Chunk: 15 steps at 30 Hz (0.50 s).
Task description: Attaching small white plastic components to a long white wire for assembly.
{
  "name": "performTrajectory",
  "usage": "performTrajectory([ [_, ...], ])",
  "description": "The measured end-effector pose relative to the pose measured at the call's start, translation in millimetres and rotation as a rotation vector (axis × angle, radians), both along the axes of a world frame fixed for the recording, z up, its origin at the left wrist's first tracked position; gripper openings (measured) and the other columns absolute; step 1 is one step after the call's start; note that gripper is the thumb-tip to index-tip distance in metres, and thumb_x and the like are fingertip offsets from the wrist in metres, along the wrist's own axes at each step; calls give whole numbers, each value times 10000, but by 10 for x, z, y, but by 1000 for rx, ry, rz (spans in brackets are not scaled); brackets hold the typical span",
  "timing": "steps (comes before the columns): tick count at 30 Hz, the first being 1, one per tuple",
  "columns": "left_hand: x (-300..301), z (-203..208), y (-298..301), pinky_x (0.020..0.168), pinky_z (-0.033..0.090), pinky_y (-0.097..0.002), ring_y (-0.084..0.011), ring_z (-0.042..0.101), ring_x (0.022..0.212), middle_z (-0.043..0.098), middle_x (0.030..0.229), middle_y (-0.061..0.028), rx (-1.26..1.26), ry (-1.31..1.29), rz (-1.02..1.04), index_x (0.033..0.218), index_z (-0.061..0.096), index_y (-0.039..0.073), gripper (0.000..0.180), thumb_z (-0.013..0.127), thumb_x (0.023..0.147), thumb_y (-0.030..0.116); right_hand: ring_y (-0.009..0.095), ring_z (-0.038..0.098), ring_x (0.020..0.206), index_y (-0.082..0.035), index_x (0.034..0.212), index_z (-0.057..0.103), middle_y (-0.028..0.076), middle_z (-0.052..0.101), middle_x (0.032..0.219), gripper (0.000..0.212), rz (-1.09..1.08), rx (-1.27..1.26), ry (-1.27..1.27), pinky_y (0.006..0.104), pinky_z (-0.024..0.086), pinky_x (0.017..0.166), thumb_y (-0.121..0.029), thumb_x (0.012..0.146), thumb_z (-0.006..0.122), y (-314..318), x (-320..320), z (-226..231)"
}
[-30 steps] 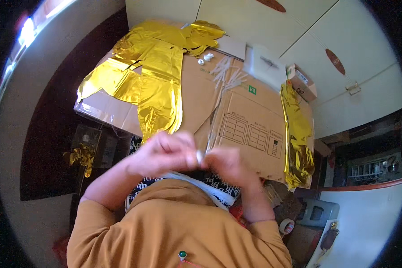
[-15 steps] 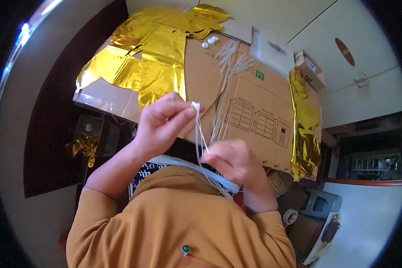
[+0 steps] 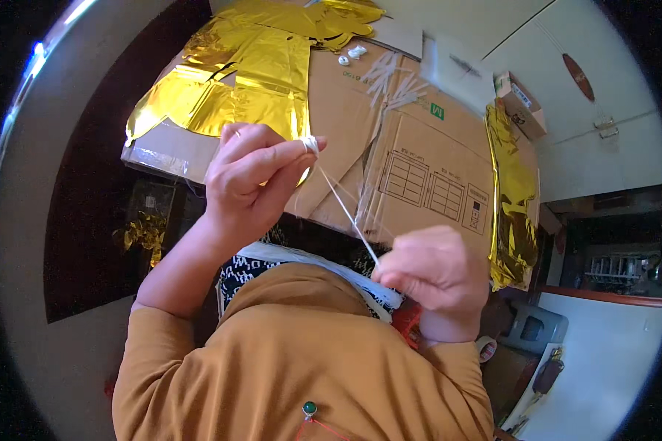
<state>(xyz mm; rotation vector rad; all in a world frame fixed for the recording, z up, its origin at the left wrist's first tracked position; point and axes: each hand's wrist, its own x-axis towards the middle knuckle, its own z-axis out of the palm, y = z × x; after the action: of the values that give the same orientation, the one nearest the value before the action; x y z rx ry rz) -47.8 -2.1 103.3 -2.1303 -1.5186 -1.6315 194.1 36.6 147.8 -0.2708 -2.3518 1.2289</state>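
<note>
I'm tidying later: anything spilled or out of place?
Nothing looks spilled. White strips lie at scattered angles on the cardboard, and gold foil at right is crumpled at its near end, both untidy. White cord runs straight between left hand and right hand.

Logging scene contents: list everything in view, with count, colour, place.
Cardboard: count unclear, brown, upper centre
String: at least 1, white, taut at centre
Left gold foil: uncountable layers, gold, cardboard's left
Right gold foil: count unclear, gold, cardboard's right edge
Strips: many, white, far middle
Small bundles: 2, white, left of strips
Box: 1, brown, upper right
Cabinet doors: 2+, white, upper right
Stool: 1, grey, lower right
Tape roll: 1, pale, lower right
Crumpled foil: 1 bunch, gold, left
Patterned cloth: 1, black/white, waist
Shirt: 1, ochre, worn
Pendant: 1, green, on shirt
Left hand: 1, bare, string wound at fingers
Right hand: 1, bare, fingers closed on string
</note>
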Motion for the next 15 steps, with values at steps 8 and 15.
performTrajectory([
  [8, -65, 43, 79, 635, 328, -291, -127, 489, 578, 520, 632, 28, 26, 113, 16, 868, 681, 111, 157, 706, 722, 59, 259, 569, 543, 0, 901, 635, 118, 593, 680, 116, 71, -119, -146, 327, 438, 491, 5, 787, 614, -46, 448, 218],
  [15, -359, -68, 33, 657, 360, -306, -151, 491, 623, 483, 669, 25, 48, 486, 53, 840, 661, 139, 180, 680, 670, 82, 186, 491, 384, 3, 682, 639, 87, 568, 523, 245, -226, 10, 10, 277, 355, 374, -196, 822, 614, -166, 1285, 180],
])
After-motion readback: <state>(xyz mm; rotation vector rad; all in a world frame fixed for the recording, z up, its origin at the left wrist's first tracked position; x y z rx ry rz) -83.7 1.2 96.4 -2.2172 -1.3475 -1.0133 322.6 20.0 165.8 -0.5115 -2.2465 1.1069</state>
